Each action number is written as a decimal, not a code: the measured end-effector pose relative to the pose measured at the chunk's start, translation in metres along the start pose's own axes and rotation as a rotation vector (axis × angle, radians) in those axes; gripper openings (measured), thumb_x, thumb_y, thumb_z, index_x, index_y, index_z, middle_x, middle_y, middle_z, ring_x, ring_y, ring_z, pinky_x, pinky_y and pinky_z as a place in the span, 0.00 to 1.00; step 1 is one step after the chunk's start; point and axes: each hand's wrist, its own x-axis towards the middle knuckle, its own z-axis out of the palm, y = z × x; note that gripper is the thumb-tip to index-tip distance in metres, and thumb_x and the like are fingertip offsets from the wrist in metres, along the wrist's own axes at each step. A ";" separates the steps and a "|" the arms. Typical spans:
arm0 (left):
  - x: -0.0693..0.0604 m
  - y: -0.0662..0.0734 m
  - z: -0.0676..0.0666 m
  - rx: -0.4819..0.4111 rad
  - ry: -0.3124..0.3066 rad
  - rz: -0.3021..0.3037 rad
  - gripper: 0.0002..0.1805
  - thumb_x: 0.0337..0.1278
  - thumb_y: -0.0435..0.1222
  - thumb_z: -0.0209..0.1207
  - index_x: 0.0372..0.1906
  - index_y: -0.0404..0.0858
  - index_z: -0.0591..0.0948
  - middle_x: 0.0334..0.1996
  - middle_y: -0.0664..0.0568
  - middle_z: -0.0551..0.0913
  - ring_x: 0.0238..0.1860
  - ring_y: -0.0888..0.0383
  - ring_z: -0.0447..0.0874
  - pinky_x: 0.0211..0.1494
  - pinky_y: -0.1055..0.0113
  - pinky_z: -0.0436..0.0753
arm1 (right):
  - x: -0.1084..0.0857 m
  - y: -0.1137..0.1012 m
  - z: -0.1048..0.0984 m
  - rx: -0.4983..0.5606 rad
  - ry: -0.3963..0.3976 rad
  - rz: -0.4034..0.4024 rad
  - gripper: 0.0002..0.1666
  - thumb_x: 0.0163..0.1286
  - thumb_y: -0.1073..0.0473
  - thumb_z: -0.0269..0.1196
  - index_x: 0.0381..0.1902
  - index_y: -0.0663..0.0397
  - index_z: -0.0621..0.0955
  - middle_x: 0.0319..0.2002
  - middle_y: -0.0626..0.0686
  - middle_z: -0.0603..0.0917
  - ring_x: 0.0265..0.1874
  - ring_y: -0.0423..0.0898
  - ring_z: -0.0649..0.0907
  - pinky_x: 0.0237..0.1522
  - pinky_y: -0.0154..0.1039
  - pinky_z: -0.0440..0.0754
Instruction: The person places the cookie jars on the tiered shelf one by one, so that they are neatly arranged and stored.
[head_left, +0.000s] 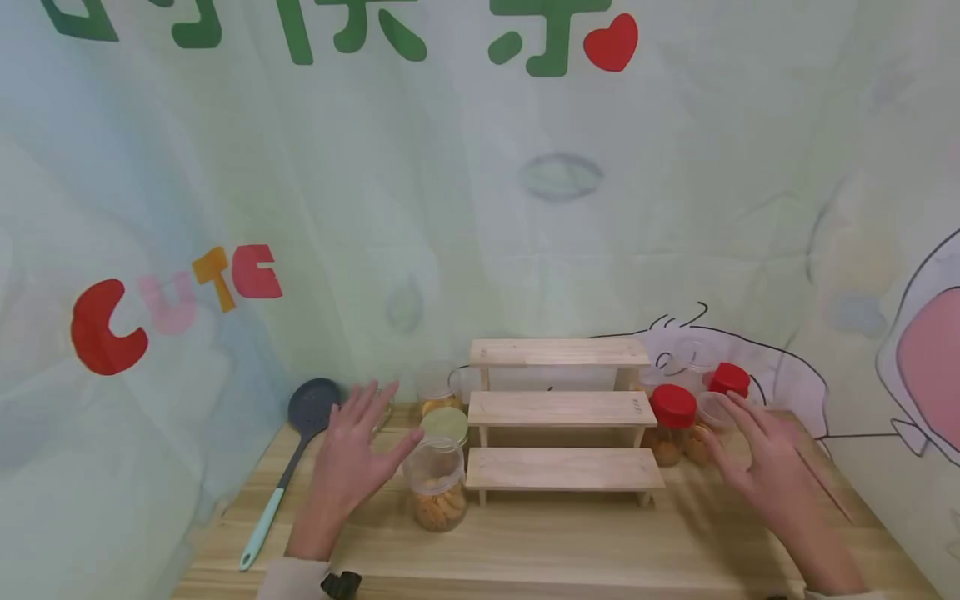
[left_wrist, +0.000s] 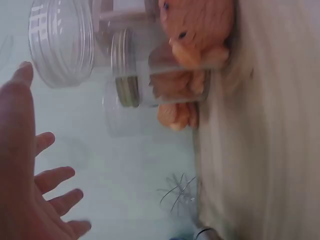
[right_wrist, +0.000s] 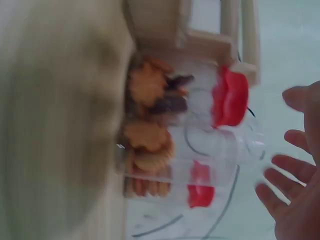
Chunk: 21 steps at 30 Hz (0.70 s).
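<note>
your pale left sleeve is nearest the camera, and beyond it your left hand has its grip wide, fingers straight and spread. its thumb is right by the clear lid of the front jar; you cannot tell whether they touch. that jar, with biscuits inside, stands upright on the counter, just beside the bottom tier of the wooden stand. behind it are a green-lidded jar and another biscuit jar. your right hand has a wide grip too, its fingers just apart from the clear jar. that one stands beside the red-lidded jar, right of the stand, with a second red lid behind. at your left is a long-handled skimmer; blurred whisk wires show near the wall.
</note>
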 end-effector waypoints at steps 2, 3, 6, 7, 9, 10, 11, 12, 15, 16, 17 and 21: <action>-0.005 0.002 0.003 -0.091 -0.029 -0.016 0.44 0.66 0.60 0.70 0.81 0.51 0.72 0.79 0.39 0.73 0.80 0.32 0.68 0.76 0.25 0.67 | -0.004 -0.002 0.008 0.084 -0.020 -0.014 0.35 0.60 0.63 0.81 0.66 0.57 0.84 0.59 0.64 0.88 0.51 0.62 0.88 0.49 0.47 0.91; -0.007 0.003 0.005 -0.140 -0.039 -0.020 0.42 0.67 0.58 0.70 0.81 0.49 0.72 0.78 0.39 0.75 0.78 0.34 0.72 0.75 0.29 0.72 | -0.007 -0.004 0.012 0.127 -0.053 0.003 0.32 0.61 0.65 0.80 0.63 0.58 0.84 0.56 0.63 0.90 0.46 0.58 0.90 0.44 0.40 0.91; -0.013 0.006 0.012 -0.287 -0.053 -0.009 0.36 0.70 0.50 0.70 0.76 0.43 0.75 0.68 0.42 0.83 0.66 0.41 0.84 0.67 0.41 0.84 | -0.013 -0.008 0.024 0.243 -0.196 0.118 0.24 0.67 0.63 0.77 0.59 0.60 0.85 0.47 0.59 0.92 0.38 0.48 0.91 0.37 0.29 0.89; -0.015 0.006 0.015 -0.329 -0.060 0.001 0.33 0.71 0.47 0.70 0.75 0.41 0.76 0.64 0.43 0.86 0.61 0.44 0.87 0.63 0.46 0.87 | -0.015 -0.009 0.027 0.276 -0.247 0.167 0.22 0.70 0.61 0.76 0.59 0.61 0.85 0.46 0.58 0.93 0.37 0.45 0.92 0.37 0.30 0.89; -0.018 0.006 0.019 -0.382 -0.077 0.025 0.30 0.71 0.43 0.70 0.72 0.38 0.78 0.56 0.46 0.88 0.53 0.50 0.88 0.55 0.55 0.91 | -0.018 -0.011 0.034 0.313 -0.334 0.254 0.20 0.73 0.57 0.74 0.59 0.60 0.86 0.44 0.55 0.93 0.37 0.39 0.91 0.39 0.30 0.89; -0.019 0.006 0.021 -0.396 -0.089 0.036 0.29 0.71 0.43 0.70 0.71 0.37 0.78 0.54 0.48 0.88 0.52 0.52 0.88 0.54 0.59 0.91 | -0.019 -0.012 0.037 0.335 -0.361 0.283 0.20 0.74 0.56 0.73 0.59 0.60 0.86 0.44 0.54 0.93 0.37 0.37 0.90 0.40 0.31 0.89; -0.020 0.007 0.022 -0.407 -0.104 0.046 0.29 0.71 0.42 0.70 0.70 0.36 0.78 0.53 0.48 0.88 0.51 0.52 0.88 0.53 0.61 0.91 | -0.021 -0.013 0.040 0.361 -0.374 0.300 0.20 0.74 0.56 0.73 0.58 0.61 0.86 0.44 0.54 0.93 0.37 0.36 0.90 0.41 0.32 0.89; -0.022 0.007 0.023 -0.410 -0.122 0.054 0.29 0.71 0.43 0.70 0.70 0.37 0.78 0.53 0.49 0.88 0.52 0.53 0.88 0.53 0.63 0.90 | -0.022 -0.013 0.043 0.383 -0.381 0.314 0.20 0.74 0.56 0.73 0.58 0.62 0.86 0.43 0.54 0.93 0.37 0.36 0.90 0.41 0.32 0.89; -0.025 0.007 0.024 -0.417 -0.164 0.070 0.31 0.67 0.46 0.71 0.69 0.38 0.78 0.57 0.48 0.87 0.56 0.51 0.87 0.53 0.64 0.89 | -0.025 -0.016 0.051 0.455 -0.379 0.347 0.20 0.73 0.59 0.74 0.57 0.66 0.86 0.42 0.56 0.93 0.36 0.35 0.89 0.42 0.32 0.89; -0.025 0.007 0.024 -0.420 -0.181 0.074 0.33 0.65 0.47 0.72 0.69 0.39 0.78 0.58 0.48 0.87 0.56 0.50 0.86 0.53 0.63 0.88 | -0.025 -0.017 0.054 0.479 -0.376 0.368 0.21 0.72 0.60 0.74 0.58 0.67 0.86 0.42 0.57 0.93 0.36 0.35 0.89 0.42 0.31 0.89; -0.026 0.007 0.024 -0.427 -0.197 0.072 0.34 0.63 0.48 0.73 0.69 0.40 0.78 0.59 0.48 0.86 0.57 0.50 0.85 0.53 0.63 0.88 | -0.026 -0.018 0.055 0.498 -0.379 0.393 0.22 0.72 0.60 0.75 0.59 0.67 0.85 0.43 0.58 0.93 0.37 0.35 0.89 0.42 0.30 0.89; -0.028 0.007 0.024 -0.478 -0.256 0.041 0.41 0.52 0.49 0.80 0.69 0.41 0.76 0.60 0.47 0.85 0.57 0.48 0.86 0.54 0.63 0.89 | -0.027 -0.019 0.057 0.549 -0.415 0.519 0.26 0.73 0.58 0.74 0.64 0.64 0.84 0.48 0.59 0.92 0.41 0.33 0.89 0.47 0.26 0.86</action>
